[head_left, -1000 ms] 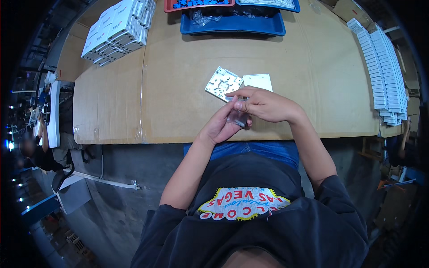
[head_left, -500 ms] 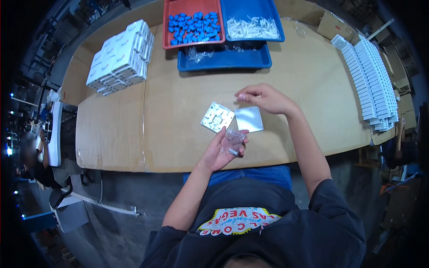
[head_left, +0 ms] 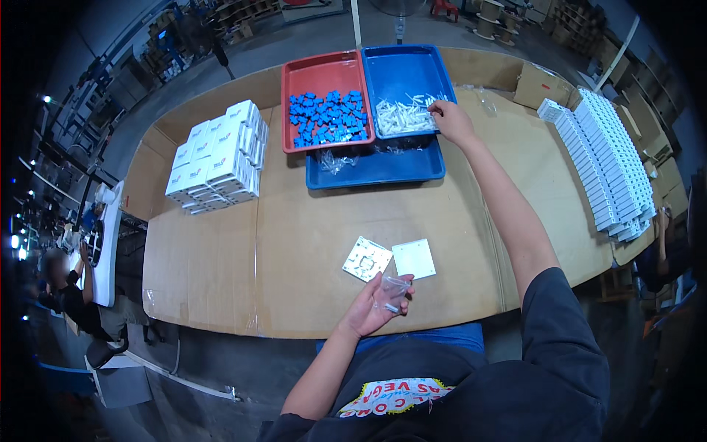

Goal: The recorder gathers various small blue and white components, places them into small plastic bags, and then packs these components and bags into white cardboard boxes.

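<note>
My left hand (head_left: 364, 313) is closed around a small clear plastic bag (head_left: 392, 292), held over the table's near edge. A small pale piece shows at the bottom of the bag. My right hand (head_left: 453, 122) reaches far forward to the right side of a blue tray (head_left: 405, 65). Its fingers are pinched together at the edge of a pile of slim white plastic pieces (head_left: 401, 116); what they grip is too small to make out. Just beyond my left hand lie a white square plate with cutouts (head_left: 356, 262) and a plain white square plate (head_left: 414, 259).
A red tray (head_left: 318, 74) of blue plastic parts stands beside the blue tray. Both rest above a lower blue tray (head_left: 375, 180) with clear bags. Stacked white boxes (head_left: 217, 158) stand left, and long rows of them (head_left: 600, 166) right. Cardboard (head_left: 206, 272) covers the table.
My right hand has moved from above the white plates forward to the blue tray. My left hand still holds the bag. The view has tilted up, showing more of the far side.
</note>
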Demonstrator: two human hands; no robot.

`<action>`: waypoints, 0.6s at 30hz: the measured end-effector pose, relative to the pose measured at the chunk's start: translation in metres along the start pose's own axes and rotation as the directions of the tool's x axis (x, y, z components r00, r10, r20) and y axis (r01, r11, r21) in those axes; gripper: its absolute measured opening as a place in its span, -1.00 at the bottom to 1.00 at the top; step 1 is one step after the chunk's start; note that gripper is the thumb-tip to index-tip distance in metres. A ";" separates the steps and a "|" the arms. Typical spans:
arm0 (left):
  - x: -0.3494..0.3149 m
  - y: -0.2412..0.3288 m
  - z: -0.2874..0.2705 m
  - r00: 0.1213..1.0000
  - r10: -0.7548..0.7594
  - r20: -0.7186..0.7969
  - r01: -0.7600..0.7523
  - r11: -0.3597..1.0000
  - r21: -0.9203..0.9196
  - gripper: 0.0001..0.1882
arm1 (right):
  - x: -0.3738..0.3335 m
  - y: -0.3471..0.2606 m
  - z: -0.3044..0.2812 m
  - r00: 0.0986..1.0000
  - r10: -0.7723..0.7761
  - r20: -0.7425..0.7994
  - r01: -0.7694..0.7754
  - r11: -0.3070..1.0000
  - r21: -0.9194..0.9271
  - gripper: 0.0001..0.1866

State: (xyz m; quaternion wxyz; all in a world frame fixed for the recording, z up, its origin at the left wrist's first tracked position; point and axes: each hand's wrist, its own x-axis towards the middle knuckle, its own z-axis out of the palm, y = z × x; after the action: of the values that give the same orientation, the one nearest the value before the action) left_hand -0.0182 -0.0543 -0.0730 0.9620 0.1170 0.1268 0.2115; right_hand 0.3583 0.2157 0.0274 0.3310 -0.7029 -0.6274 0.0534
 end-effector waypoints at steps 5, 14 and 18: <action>0.001 0.001 0.000 1.000 -0.019 0.003 0.019 0.999 -0.027 -0.21 | 0.032 0.004 0.013 0.984 -0.175 0.009 0.171 0.948 -0.269 -0.79; 0.002 0.000 -0.005 1.000 -0.022 0.018 0.023 0.999 -0.034 -0.19 | 0.053 0.002 0.014 0.952 -0.233 0.196 0.291 0.888 -0.355 -0.81; 0.003 0.000 -0.005 0.999 -0.040 0.015 0.041 0.998 -0.038 -0.21 | 0.060 0.007 0.017 0.948 -0.227 0.222 0.295 0.891 -0.345 -0.84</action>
State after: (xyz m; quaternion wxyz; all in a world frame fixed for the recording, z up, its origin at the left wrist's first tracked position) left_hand -0.0172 -0.0522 -0.0779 0.9690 0.0974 0.1184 0.1936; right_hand 0.3686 0.2775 0.0310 0.1385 -0.6544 -0.7416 -0.0503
